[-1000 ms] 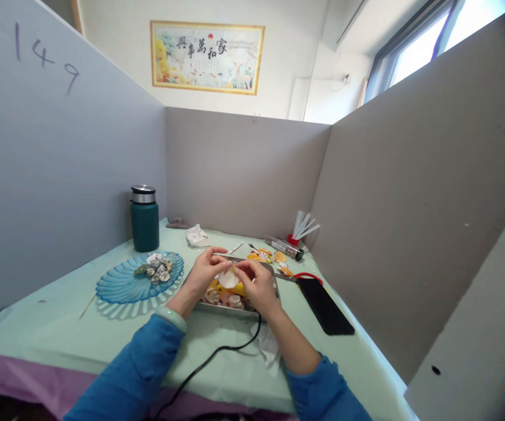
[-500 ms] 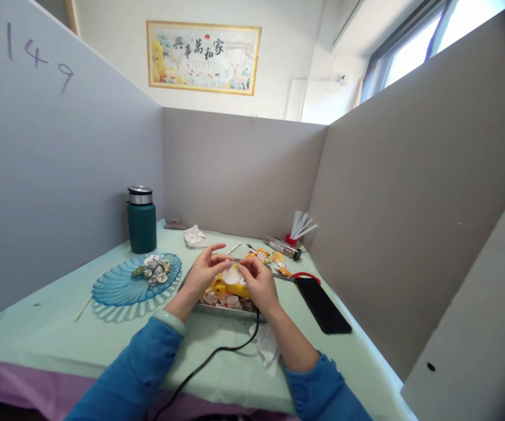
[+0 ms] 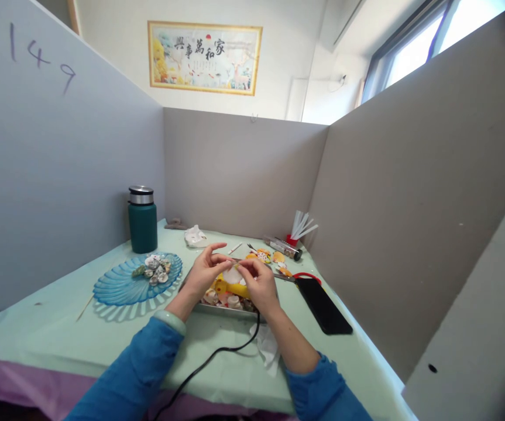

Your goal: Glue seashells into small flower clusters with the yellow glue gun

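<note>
My left hand [image 3: 205, 272] and my right hand [image 3: 258, 283] meet over a metal tray [image 3: 230, 313]. Thumb and index finger of each are pinched close together at the fingertips, around something too small to make out. A pale, shell-like piece [image 3: 232, 275] shows just beneath the fingertips; whether they touch it I cannot tell. A yellow glue gun [image 3: 236, 289] lies across the tray on top of mixed shells [image 3: 233, 302]. Its black cord [image 3: 217, 351] runs over the near tray edge toward me.
Left stands a blue scalloped plate [image 3: 116, 286] with small shells, behind it a green bottle [image 3: 143, 225]. A black phone [image 3: 323, 306], red-handled scissors [image 3: 309, 276], orange-and-white shell pieces [image 3: 278, 257], a clear tube [image 3: 282, 248] and glue sticks [image 3: 301, 225] lie right. Crumpled tissue [image 3: 267, 348] is near.
Both hands stay at nearly the same place, with the fingertips shifting very slightly. The pale piece under them looks a little differently angled.
</note>
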### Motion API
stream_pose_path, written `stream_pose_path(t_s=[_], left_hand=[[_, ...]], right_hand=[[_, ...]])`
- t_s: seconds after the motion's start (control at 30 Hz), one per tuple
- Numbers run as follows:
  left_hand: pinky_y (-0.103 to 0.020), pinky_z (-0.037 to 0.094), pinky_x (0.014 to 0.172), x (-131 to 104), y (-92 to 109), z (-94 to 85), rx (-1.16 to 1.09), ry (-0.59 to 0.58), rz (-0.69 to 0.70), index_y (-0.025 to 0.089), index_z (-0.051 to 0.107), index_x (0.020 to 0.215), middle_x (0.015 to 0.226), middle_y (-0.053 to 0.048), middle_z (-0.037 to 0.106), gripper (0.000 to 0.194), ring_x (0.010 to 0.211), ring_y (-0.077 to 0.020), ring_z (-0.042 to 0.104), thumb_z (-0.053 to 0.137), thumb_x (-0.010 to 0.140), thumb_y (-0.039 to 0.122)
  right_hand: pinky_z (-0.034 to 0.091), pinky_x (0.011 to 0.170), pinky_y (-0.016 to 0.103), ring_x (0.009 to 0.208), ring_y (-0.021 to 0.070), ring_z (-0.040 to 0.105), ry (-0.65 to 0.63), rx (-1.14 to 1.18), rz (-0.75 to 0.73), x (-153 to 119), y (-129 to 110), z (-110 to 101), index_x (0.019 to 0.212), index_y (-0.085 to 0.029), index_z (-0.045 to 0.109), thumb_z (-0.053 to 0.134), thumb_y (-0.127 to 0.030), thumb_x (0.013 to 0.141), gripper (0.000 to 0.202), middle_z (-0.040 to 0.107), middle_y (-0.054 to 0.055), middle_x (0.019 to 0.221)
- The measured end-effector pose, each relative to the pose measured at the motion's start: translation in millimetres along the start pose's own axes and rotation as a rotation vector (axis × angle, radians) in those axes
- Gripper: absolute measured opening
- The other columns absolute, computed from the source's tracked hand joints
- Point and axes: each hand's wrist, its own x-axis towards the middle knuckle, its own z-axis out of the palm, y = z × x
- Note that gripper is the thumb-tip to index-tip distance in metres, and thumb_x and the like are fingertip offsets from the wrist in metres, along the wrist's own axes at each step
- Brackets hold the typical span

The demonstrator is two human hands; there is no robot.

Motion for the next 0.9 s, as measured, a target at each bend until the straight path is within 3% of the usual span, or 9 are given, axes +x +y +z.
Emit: stream_pose_path(t_s=[0.3, 0.7, 0.9], left_hand=[[-0.025, 0.047, 0.07, -2.4, 3.8, 1.6, -0.014, -0.058, 0.019, 0.019, 0.046, 0.118, 0.084, -0.003, 0.069, 0.059, 0.072, -0.013, 0.062, 0.074, 0.067, 0.024], [-0.026, 0.047, 0.068, -0.9, 1.2, -1.8, -0.016, -0.01, 0.016, 0.017, 0.049, 0.112, 0.074, -0.001, 0.068, 0.054, 0.069, -0.0146, 0.063, 0.075, 0.065, 0.026], [-0.025, 0.047, 0.068, -1.1, -1.2, 0.6, -0.017, 0.015, -0.037, 0.018, 0.051, 0.112, 0.078, -0.001, 0.068, 0.058, 0.07, -0.0143, 0.063, 0.077, 0.062, 0.031]], right_hand=[[0.047, 0.06, 0.026, 0.064, 0.0147, 0.058, 0.012, 0.069, 0.064, 0.2, 3.2, 0.8, 0.081, -0.018, 0.064, 0.059, -0.031, 0.08, 0.014, 0.065, 0.002, 0.073], [0.043, 0.061, 0.025, 0.063, 0.0137, 0.054, 0.008, -0.117, -0.103, -3.0, -1.8, -0.5, 0.079, -0.019, 0.065, 0.057, -0.028, 0.084, 0.013, 0.063, 0.001, 0.072], [0.044, 0.062, 0.026, 0.065, 0.0145, 0.056, 0.048, -0.098, -0.073, -5.7, -0.5, 1.8, 0.084, -0.019, 0.063, 0.055, -0.029, 0.085, 0.013, 0.064, 0.002, 0.075]])
